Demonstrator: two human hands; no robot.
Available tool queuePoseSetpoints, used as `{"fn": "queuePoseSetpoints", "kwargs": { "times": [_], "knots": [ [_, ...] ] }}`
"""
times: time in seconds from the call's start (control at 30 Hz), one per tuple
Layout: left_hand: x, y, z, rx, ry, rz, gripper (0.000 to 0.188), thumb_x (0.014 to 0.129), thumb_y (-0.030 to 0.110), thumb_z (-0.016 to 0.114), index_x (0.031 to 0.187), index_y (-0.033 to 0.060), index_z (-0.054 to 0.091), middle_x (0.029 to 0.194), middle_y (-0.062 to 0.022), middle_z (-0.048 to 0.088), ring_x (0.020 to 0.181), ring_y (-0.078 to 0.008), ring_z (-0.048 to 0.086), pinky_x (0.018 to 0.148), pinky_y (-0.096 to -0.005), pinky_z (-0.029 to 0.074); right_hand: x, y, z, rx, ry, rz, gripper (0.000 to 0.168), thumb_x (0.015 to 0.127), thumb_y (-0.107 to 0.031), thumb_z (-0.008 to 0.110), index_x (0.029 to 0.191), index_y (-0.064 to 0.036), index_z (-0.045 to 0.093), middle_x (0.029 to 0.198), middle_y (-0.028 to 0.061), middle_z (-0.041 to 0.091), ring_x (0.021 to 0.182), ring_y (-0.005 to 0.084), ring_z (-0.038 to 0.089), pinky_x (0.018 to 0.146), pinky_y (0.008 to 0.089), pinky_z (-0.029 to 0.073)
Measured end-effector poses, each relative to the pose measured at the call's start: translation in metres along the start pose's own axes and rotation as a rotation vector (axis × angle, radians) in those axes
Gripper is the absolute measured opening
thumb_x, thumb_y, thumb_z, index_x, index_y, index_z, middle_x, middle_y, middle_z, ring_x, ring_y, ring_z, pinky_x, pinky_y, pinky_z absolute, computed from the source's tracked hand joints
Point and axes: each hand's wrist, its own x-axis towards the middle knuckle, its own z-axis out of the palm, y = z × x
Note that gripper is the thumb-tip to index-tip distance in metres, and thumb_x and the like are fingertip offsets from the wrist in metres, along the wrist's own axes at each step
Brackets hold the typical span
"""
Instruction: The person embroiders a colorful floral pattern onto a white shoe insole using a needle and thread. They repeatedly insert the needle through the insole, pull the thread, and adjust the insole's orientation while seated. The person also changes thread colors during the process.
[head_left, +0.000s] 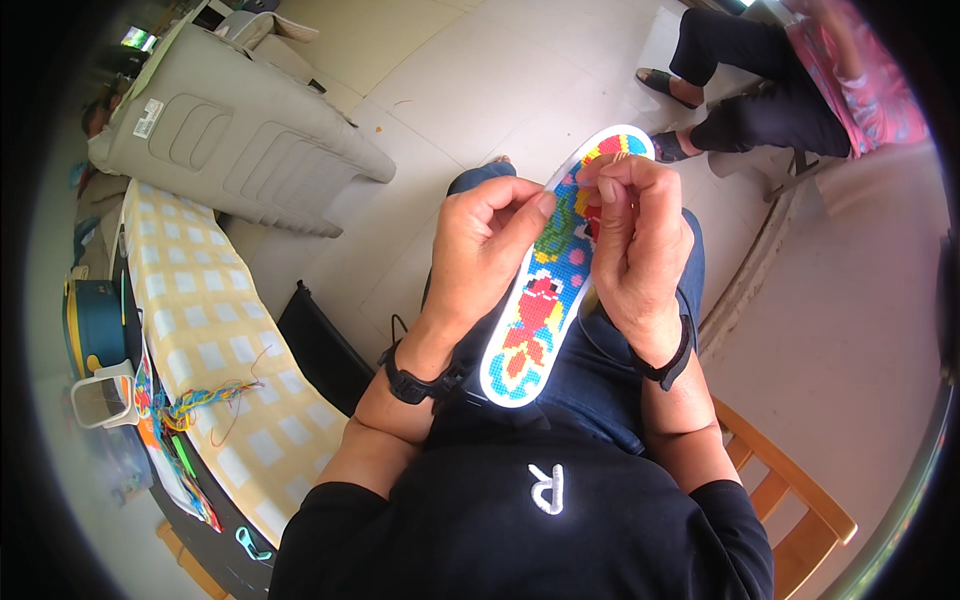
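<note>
A cross-stitched insole (534, 300) with a white edge lies tilted above my lap, its heel towards me. Red fish, green plants and pink dots on blue are stitched over it. My left hand (487, 247) pinches its left edge between thumb and fingers. Over the upper right part of the insole is my right hand (641, 240), thumb and forefinger brought together near the stitched surface. Whether a needle or thread is between those fingertips is too small to tell. The right hand covers part of the insole's pattern.
At left, a checked cloth (247, 352) carries bundled embroidery threads (210, 397); teal thread snips (252, 544) and a plastic container (103, 397) are beside it. A grey plastic stool (247, 135) stands beyond. Another person (780, 97) sits at upper right. A wooden chair (787, 487) is behind me.
</note>
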Motion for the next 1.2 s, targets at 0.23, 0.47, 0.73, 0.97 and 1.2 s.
{"fn": "queuePoseSetpoints", "kwargs": {
  "times": [0.23, 0.47, 0.73, 0.97, 1.2],
  "knots": [
    [0.001, 0.000, 0.002, -0.025, 0.112, -0.017, 0.011, 0.089, 0.006, 0.061, 0.085, -0.0046, 0.063, 0.069, -0.0010, 0.064, 0.063, -0.0023, 0.057, 0.057, -0.0184, 0.044, 0.005, -0.020, -0.026, 0.960, -0.101, 0.447, 0.009, 0.091, 0.000, 0.055, 0.100, 0.002, 0.052, 0.085, 0.0054, 0.058, 0.071, 0.0095, 0.056, 0.066, 0.0228, 0.047],
    [-0.001, 0.005, 0.001, 0.018, 0.149, 0.024, 0.012, 0.091, 0.008, 0.059, 0.086, -0.0033, 0.062, 0.074, -0.0005, 0.063, 0.064, -0.0024, 0.056, 0.058, -0.0184, 0.045, 0.007, -0.015, -0.019, -0.158, -0.098, 0.045, 0.014, 0.080, 0.011, 0.060, 0.090, 0.002, 0.062, 0.083, 0.0107, 0.054, 0.069, 0.0173, 0.057, 0.061, 0.0260, 0.047],
    [-0.002, 0.007, -0.002, 0.075, 0.144, 0.091, 0.012, 0.091, 0.007, 0.059, 0.086, -0.0031, 0.062, 0.075, -0.0001, 0.063, 0.065, -0.0018, 0.055, 0.059, -0.0181, 0.044, -0.003, -0.009, -0.007, -0.316, -0.115, -0.055, 0.022, 0.077, 0.010, 0.065, 0.096, -0.001, 0.067, 0.078, 0.0089, 0.049, 0.066, 0.0175, 0.054, 0.056, 0.0258, 0.046],
    [-0.003, 0.006, 0.000, 0.061, 0.134, 0.111, 0.010, 0.090, 0.006, 0.060, 0.088, -0.0036, 0.062, 0.075, 0.0004, 0.063, 0.066, -0.0013, 0.055, 0.059, -0.0176, 0.044, -0.001, -0.011, -0.007, -0.326, -0.115, -0.047, 0.021, 0.077, 0.011, 0.064, 0.095, 0.001, 0.067, 0.077, 0.0092, 0.048, 0.065, 0.0179, 0.054, 0.055, 0.0266, 0.045],
    [-0.002, 0.003, 0.004, 0.070, 0.136, 0.164, 0.008, 0.090, 0.003, 0.060, 0.089, -0.0043, 0.063, 0.075, 0.0006, 0.063, 0.067, -0.0011, 0.055, 0.058, -0.0168, 0.043, 0.001, -0.014, -0.009, -0.354, -0.135, -0.056, 0.023, 0.073, 0.013, 0.064, 0.094, 0.001, 0.067, 0.077, 0.0099, 0.048, 0.067, 0.0190, 0.055, 0.055, 0.0275, 0.045]
  ]
}}
